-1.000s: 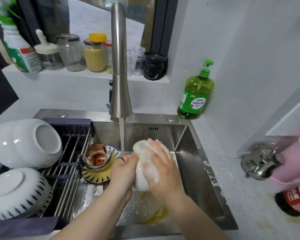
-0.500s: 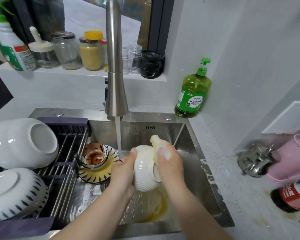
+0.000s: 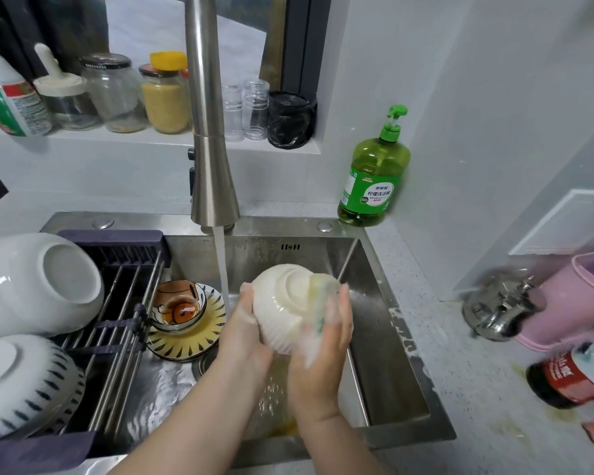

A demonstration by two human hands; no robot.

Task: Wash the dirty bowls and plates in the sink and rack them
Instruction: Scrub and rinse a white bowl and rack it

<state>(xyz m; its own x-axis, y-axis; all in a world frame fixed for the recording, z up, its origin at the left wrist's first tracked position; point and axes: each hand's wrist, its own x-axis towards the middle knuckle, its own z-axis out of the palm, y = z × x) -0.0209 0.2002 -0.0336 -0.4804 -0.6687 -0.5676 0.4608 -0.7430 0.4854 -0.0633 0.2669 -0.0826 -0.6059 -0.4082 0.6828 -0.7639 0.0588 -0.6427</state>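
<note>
My left hand [image 3: 246, 334] grips a white ribbed bowl [image 3: 282, 303] over the steel sink [image 3: 384, 341], with the bowl's base turned toward me. My right hand [image 3: 326, 337], covered in suds, presses a soapy sponge [image 3: 323, 296] against the bowl's right side. Water runs from the tall faucet [image 3: 213, 173] just left of the bowl. A small orange-patterned bowl [image 3: 177, 305] sits on a yellow striped plate [image 3: 186, 341] at the sink's left. Two washed bowls lie upturned on the drying rack [image 3: 124, 323]: a white bowl [image 3: 35, 282] and a blue-flecked bowl [image 3: 24, 385].
A green dish soap bottle [image 3: 374, 173] stands at the sink's back right corner. Jars [image 3: 165, 94] line the window ledge. On the right counter lie a steel kettle [image 3: 501, 306], a pink container [image 3: 573, 296] and a dark sauce bottle [image 3: 570, 375]. Yellowish water pools on the sink floor.
The bowl has turned so its base faces me. My right hand slid the sponge from the top of the bowl round to its right side.
</note>
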